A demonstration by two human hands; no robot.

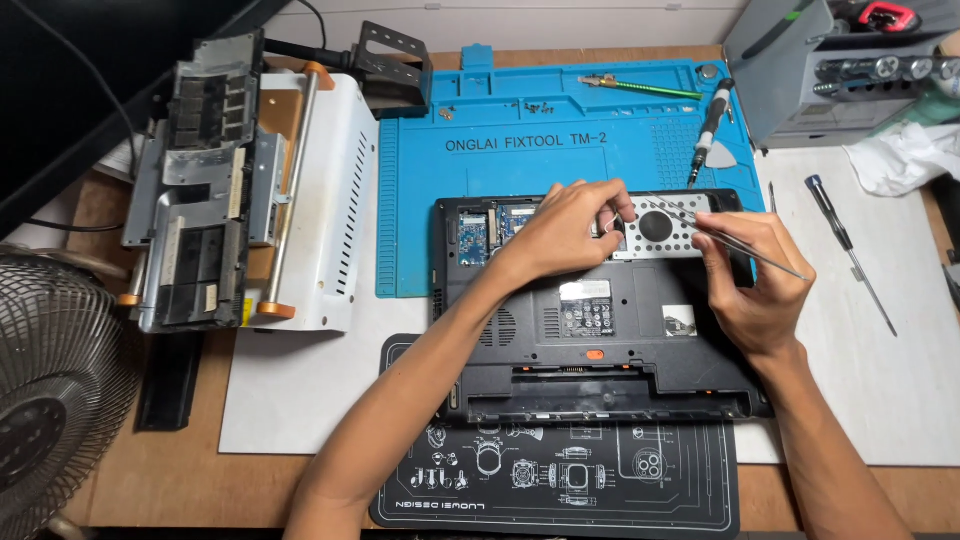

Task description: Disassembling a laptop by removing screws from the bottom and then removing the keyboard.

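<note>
A black laptop (600, 340) lies bottom-up on the desk, its cover off and green circuit boards (480, 232) exposed at the back left. My left hand (565, 230) rests over the open bay, fingertips pinching something small by the silver drive bracket (662, 232). My right hand (755, 280) holds thin metal tweezers (735, 240), their tips pointing left into the same bay near my left fingers. What the fingers pinch is too small to tell.
A blue repair mat (560, 140) lies behind the laptop with loose screws and a screwdriver (712, 122). A black printed mat (560, 480) sits in front. A white machine (250, 190) stands left, a fan (50, 390) lower left, another screwdriver (845, 240) right, a grey tool rack (830, 70) back right.
</note>
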